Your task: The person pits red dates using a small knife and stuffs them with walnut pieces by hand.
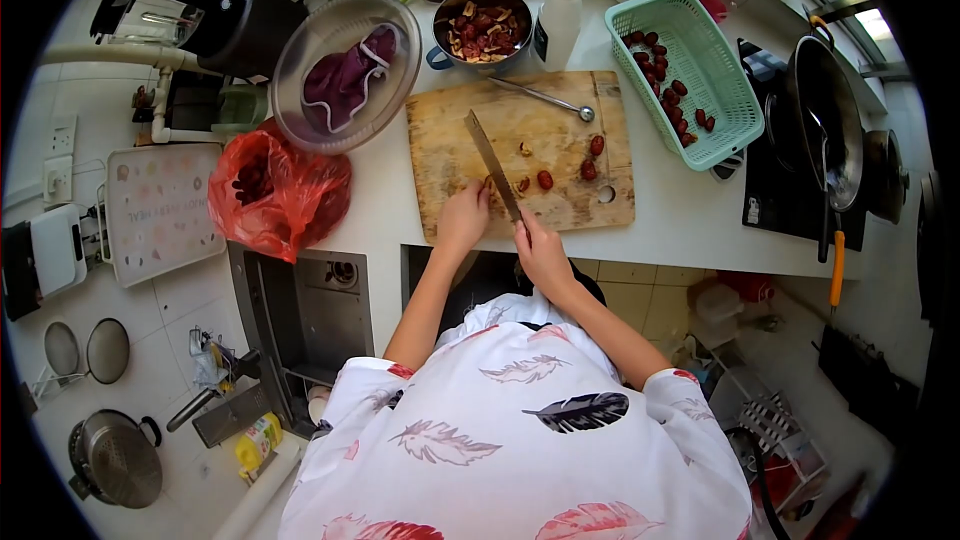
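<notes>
My right hand (543, 252) is closed round the handle of a kitchen knife (492, 162), its long blade slanting up and left over the wooden cutting board (440, 140). My left hand (465, 218) rests at the board's lower left, fingertips pinched together beside the blade; what they hold is too small to make out. Right of the blade lie a whole red date (545, 180) and a small cut piece (523, 184). More red dates (597, 145) sit at the board's right. A metal rod tool with a round end (545, 100) lies across the board's top.
Behind the board stand a pot of cut dates (485, 30) and a white spray bottle (558, 15). A green basket (735, 110) with dates is to the right, before a wok (845, 140). On the left are a plastic bowl (290, 120), a red bag (290, 200) and a sink (280, 310).
</notes>
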`<state>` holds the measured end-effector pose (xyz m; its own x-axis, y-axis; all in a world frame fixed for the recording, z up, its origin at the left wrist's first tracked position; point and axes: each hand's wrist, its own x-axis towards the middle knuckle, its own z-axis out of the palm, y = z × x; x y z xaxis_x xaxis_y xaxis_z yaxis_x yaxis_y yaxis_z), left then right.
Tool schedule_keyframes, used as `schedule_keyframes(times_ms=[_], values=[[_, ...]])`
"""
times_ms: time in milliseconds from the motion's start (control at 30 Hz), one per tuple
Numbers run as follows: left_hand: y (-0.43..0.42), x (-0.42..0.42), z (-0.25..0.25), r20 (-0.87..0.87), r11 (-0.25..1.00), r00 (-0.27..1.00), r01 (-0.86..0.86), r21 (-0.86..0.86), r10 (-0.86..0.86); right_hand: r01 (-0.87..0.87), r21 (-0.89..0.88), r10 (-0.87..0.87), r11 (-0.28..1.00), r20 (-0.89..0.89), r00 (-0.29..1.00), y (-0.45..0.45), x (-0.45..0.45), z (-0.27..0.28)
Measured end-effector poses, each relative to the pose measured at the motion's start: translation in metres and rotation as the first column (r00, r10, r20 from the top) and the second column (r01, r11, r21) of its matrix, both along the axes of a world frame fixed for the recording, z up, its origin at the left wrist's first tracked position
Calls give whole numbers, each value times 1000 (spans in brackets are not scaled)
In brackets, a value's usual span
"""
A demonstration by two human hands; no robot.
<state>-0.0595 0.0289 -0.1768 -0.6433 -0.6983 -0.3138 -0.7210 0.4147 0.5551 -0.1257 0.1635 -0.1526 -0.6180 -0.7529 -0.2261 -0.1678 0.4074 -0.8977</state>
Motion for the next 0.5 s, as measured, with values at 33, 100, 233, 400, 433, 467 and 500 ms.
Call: schedule_keyframes(times_ms=[33, 100, 233, 400, 433, 467, 500], values=[[0, 0, -1, 1, 1000, 1000, 0, 2, 0, 6, -18, -6, 1000, 0, 1000, 0, 0, 0], [-1, 0, -1, 1, 1000, 1000, 6, 7, -6, -5, 7, 5, 1000, 22, 1000, -1, -1, 3], [-1, -2, -1, 24, 1000, 1000, 10, 15, -10, -14, 21, 14, 1000, -12, 1000, -3, 1, 0], [-3, -5, 2, 70, 1000, 997, 15, 17, -16, -17, 62, 20, 998, -52, 998, -7, 5, -3], [-3, -6, 3, 69, 1000, 997, 14, 17, -15, -18, 58, 23, 998, -101, 995, -8, 6, -5], [-2, -6, 3, 72, 1000, 997, 17, 14, -18, -18, 58, 24, 998, -101, 995, -10, 8, -6], [-2, -6, 4, 75, 1000, 997, 19, 11, -20, -39, 85, 48, 996, -115, 992, -11, 9, -7]])
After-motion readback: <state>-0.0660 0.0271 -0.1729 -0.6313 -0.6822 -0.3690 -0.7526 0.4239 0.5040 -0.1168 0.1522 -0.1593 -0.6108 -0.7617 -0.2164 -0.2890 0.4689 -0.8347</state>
